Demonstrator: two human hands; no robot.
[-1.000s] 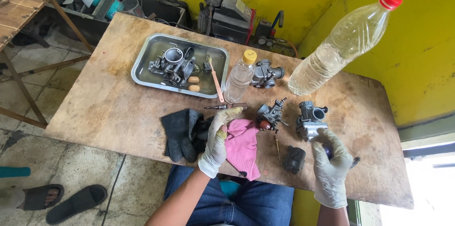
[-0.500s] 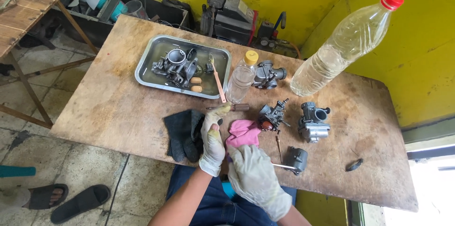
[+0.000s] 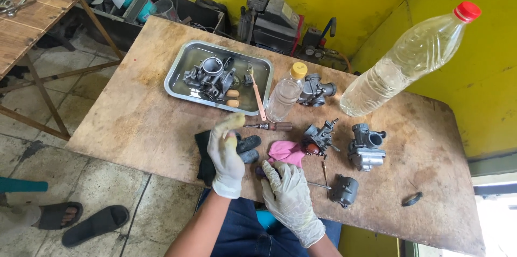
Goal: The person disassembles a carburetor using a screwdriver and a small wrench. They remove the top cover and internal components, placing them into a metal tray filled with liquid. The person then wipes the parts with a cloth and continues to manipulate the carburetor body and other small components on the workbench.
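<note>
Gloved right hand (image 3: 289, 195) is closed on a thin metal screwdriver (image 3: 318, 185) just below the crumpled pink rag (image 3: 285, 152); left hand (image 3: 226, 154) open, left of it. Greasy gloves, easy slip toward that small grey carburetor bowl (image 3: 344, 190) right of the rag.

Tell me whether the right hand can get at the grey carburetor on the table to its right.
Probably yes: the right hand sits near the table edge, and between it and the carburetor lie only a thin rod and a small metal bowl, both low.
</note>
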